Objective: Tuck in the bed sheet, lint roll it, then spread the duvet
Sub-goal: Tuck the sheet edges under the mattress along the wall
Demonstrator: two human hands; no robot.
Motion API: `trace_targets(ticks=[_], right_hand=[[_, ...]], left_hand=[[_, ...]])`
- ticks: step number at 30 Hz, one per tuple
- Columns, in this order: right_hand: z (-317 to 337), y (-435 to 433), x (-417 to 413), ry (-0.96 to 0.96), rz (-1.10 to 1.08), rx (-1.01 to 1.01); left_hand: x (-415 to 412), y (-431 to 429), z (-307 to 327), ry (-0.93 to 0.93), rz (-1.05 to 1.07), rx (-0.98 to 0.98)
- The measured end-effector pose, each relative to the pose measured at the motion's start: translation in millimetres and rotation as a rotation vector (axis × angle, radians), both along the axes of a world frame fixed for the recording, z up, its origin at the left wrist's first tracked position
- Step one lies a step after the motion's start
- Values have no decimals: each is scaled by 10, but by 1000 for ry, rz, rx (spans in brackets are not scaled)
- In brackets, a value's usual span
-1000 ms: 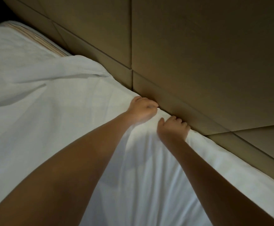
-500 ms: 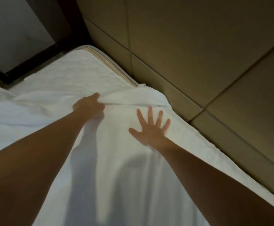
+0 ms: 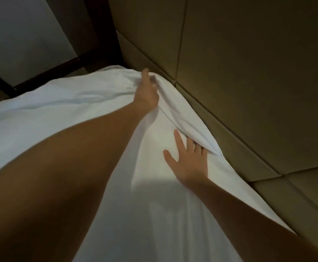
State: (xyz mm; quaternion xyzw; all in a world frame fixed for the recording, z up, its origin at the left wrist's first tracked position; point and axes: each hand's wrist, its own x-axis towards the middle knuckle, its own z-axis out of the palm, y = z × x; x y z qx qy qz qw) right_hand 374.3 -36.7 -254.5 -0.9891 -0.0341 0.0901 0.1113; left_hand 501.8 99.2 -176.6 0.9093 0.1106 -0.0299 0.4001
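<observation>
Tucking stage, head view: left hand (image 3: 146,91) grips a bunched edge of the white bed sheet (image 3: 78,110) at the far corner, close against the padded wall panel (image 3: 249,72). Right hand (image 3: 189,157) lies flat, fingers spread, pressing the sheet nearer the camera, fingertips at a loose fold running along the wall side. Sheet is spread over the bed, wrinkled near the corner. Judgement: pull the bunch taut toward the corner first, then push it down between bed and panel. The flat hand should pin the fabric so it doesn't creep back, then sweep the fold out.
</observation>
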Motion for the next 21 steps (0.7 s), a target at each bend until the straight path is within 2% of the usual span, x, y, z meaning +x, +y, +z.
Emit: trace_targets(ticks=[2, 5, 6, 9, 13, 16, 20, 21], right_hand=[[-184, 12, -2, -175, -19, 18], [-352, 38, 9, -333, -50, 7], [-368, 35, 15, -366, -51, -24], [-383, 15, 24, -387, -9, -76], [-339, 38, -16, -396, -56, 5], [-287, 22, -31, -406, -142, 10], [-204, 50, 3, -215, -209, 32], [-173, 37, 49, -185, -205, 27]], left_hand=[[-100, 39, -289, 50, -106, 28], [-421, -40, -556, 38, -147, 477], [-562, -124, -577, 15, -189, 573], [-796, -311, -624, 37, -486, 792], [-401, -424, -625, 208, -617, 814], [-221, -681, -655, 263, -598, 830], [-160, -812, -662, 334, -684, 1000], [-160, -803, -670, 298, -674, 1012]])
